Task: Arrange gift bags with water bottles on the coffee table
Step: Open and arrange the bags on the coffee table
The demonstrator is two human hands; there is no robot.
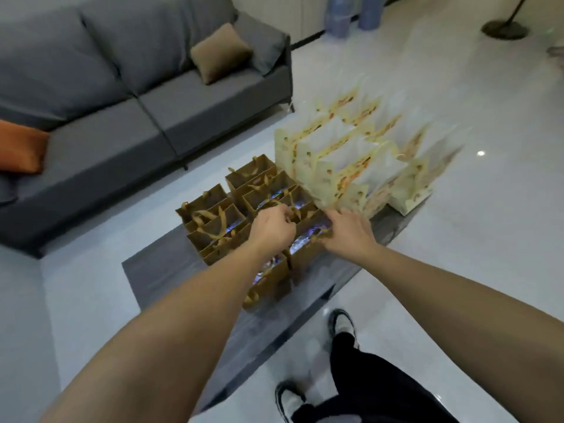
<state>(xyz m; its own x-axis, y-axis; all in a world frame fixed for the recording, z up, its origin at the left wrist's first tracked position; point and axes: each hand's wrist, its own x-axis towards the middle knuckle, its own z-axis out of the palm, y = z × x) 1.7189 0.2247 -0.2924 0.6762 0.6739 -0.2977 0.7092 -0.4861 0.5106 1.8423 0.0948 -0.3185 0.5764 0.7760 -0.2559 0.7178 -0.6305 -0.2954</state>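
Over a dark grey coffee table (171, 279), seen from a head-worn camera looking down, two bare forearms reach forward from the bottom of the frame. At the centre stands a tight cluster of small brown paper gift bags (213, 227) with tan ribbon handles. Shiny blue-white glints inside several of them are probably the wrapped water bottles (300, 243), though the blur keeps this uncertain. Touching that cluster at about 1 o'clock is a row of taller cream gift bags (345, 166) printed with orange motifs, leaning and smeared by motion blur.

The left hand (272, 228) has its fingers curled round a ribbon handle at the middle of the brown cluster. The right hand (346, 232) lies at the seam between the brown and the cream bags, fingers bent over a brown bag's top edge; whether it truly pinches the paper cannot be told.

A grey sofa (128, 96) with a tan cushion (219, 53) fills 10 to 11 o'clock, and two large water jugs (338, 16) stand on the floor at 12 o'clock.

These bags look light and thin-walled, easily creased, while a bottle inside would make each one bottom-heavy. Lifting by both ribbon handles, or steadying the base, seems safer than squeezing the sides.
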